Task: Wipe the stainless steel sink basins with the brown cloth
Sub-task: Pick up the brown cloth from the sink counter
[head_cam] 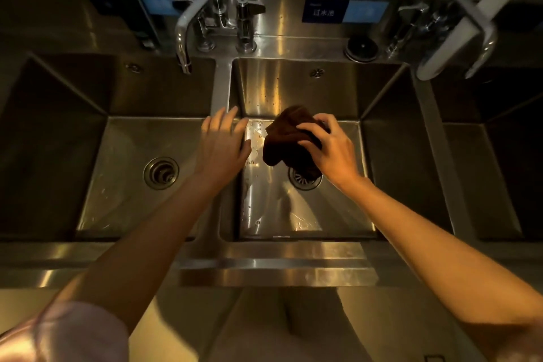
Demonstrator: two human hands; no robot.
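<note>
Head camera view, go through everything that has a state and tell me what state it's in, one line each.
brown cloth: bunched, held above the middle basin's drain.
right hand: grips the cloth.
left hand: open, fingers straight, over the divider between basins.
middle basin: wet, droplets on floor and back wall.
left basin: streaked with water, drain uncovered.
left faucet: no water running.
right basin: too dark to tell.

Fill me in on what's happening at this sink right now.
A person is cleaning a row of steel sinks. The right hand grips a bunched brown cloth over the middle basin, above its drain. The left hand is open, fingers spread, over the divider between the left basin and the middle one. Water drops show on the middle basin's floor.
</note>
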